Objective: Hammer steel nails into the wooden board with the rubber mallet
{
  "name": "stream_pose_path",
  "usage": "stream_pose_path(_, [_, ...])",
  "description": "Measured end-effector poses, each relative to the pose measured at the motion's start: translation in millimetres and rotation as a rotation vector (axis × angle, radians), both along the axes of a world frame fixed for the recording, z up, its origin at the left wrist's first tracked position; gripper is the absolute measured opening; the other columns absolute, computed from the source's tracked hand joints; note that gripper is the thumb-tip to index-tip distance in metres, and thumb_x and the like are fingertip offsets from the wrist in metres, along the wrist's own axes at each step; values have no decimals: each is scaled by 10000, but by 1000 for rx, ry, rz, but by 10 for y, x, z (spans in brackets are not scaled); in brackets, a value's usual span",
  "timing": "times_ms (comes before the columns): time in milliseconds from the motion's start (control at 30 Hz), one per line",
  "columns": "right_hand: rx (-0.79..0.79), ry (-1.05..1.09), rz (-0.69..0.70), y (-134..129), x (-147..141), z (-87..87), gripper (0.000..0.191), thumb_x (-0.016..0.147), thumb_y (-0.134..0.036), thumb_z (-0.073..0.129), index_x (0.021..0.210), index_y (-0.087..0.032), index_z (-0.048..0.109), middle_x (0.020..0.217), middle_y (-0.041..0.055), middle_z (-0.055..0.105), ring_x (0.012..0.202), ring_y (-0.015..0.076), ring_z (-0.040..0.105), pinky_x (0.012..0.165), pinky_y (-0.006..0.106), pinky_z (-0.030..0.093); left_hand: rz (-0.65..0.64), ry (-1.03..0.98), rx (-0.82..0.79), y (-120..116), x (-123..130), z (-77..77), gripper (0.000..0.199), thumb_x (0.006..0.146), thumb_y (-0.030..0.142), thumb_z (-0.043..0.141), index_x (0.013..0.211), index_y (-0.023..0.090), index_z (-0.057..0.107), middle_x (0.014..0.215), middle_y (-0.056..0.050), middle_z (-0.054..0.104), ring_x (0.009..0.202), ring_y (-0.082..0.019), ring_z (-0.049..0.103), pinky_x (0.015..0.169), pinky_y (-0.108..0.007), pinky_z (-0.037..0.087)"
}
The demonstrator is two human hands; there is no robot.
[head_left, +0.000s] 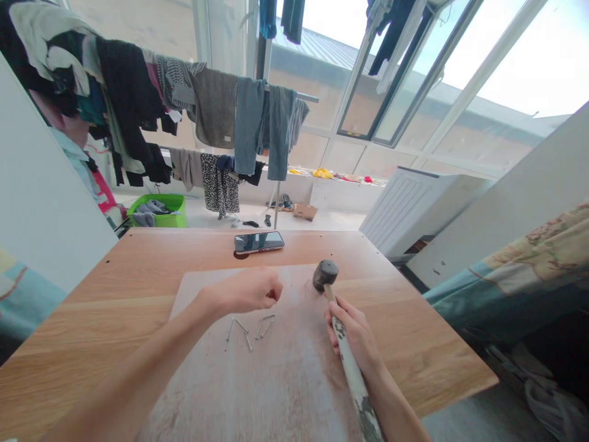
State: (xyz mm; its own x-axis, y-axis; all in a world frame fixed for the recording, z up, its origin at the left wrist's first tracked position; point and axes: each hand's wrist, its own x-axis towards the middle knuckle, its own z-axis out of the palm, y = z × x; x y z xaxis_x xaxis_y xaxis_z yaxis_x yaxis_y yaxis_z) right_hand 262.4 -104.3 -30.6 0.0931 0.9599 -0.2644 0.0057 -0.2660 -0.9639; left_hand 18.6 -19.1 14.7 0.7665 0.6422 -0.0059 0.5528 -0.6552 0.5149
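My right hand (352, 328) is wrapped round the worn, paint-chipped handle of a mallet (356, 380). Its dark, rounded head is over the far right part of a pale board (207, 380), close to a thin upright nail (307, 283). Whether the head touches the board, I cannot tell. My left hand (253, 288) is closed above the board, left of the mallet head; anything inside its fingers is hidden. Several loose nails (242, 326) lie on the board just below my left hand, a few of them crossing or touching.
The board rests on a wooden table (409, 325). Near its far edge lies a phone (259, 242). Beyond are a green basket (177, 212) of cloth, a rack of hanging laundry (216, 110) and a small cardboard box (305, 212). A curtain (497, 276) hangs to the right.
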Motion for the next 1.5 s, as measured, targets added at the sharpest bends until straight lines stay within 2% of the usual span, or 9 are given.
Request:
stream_pose_path(133, [-21,-17,6,3,5,-8,418,752,-618,649,727,-219,527,402,-75,493,305,66,368,296,163,337,82,-134,59,82,98,-135,227,764,31,570,784,161,755,813,-41,687,715,-146,609,684,-240,421])
stream_pose_path(233, [-21,-26,28,7,22,-35,420,784,-625,618,736,-217,535,387,-69,500,296,65,369,300,158,330,193,-220,56,123,182,-256,236,769,24,570,822,150,763,816,-44,681,731,-150,617,695,-236,434])
stream_pose_path(300, [-21,-27,36,11,31,-52,424,794,-630,607,739,-215,537,385,-67,503,293,65,368,300,156,328,217,-250,50,162,238,-315,243,761,16,571,827,148,764,808,-40,676,725,-146,617,691,-228,439])
stream_pose_path(633, [-21,-8,19,24,36,-68,446,757,-647,636,754,-210,549,398,-73,489,311,69,372,295,160,353,102,-95,82,385,434,-311,213,687,-4,599,739,125,761,736,-38,670,649,-137,574,604,-230,397])
stream_pose_path(800, [6,41,0,21,24,-56,439,720,-629,687,766,-216,542,478,-73,524,330,69,395,287,165,361,115,-208,20,406,442,-469,226,700,3,594,753,138,768,717,-24,654,659,-136,589,622,-222,424])
stream_pose_path(967, [-3,22,13,16,31,-62,430,755,-635,648,754,-221,532,405,-79,487,304,67,368,294,163,344,124,-364,-31,410,411,-639,173,792,114,631,857,152,787,784,-30,666,689,-134,607,670,-228,458])
stream_pose_path(1133, [5,14,29,3,42,-50,396,785,-592,626,732,-210,538,394,-68,495,304,64,375,297,156,335,165,-465,-31,369,376,-671,193,869,220,613,907,153,790,825,-44,664,692,-129,586,676,-240,465])
stream_pose_path(1333, [67,41,9,-20,22,13,355,773,-548,648,733,-212,540,411,-77,491,302,64,367,291,162,334,227,-511,-47,327,390,-711,187,835,167,623,990,153,728,774,-10,691,669,-124,582,671,-238,482])
stream_pose_path(1500, [103,58,17,-41,28,-39,329,819,-521,630,755,-211,542,418,-76,485,316,61,350,299,156,327,179,-520,17,308,392,-707,170,818,90,581,895,159,715,815,-11,687,675,-113,577,669,-228,480])
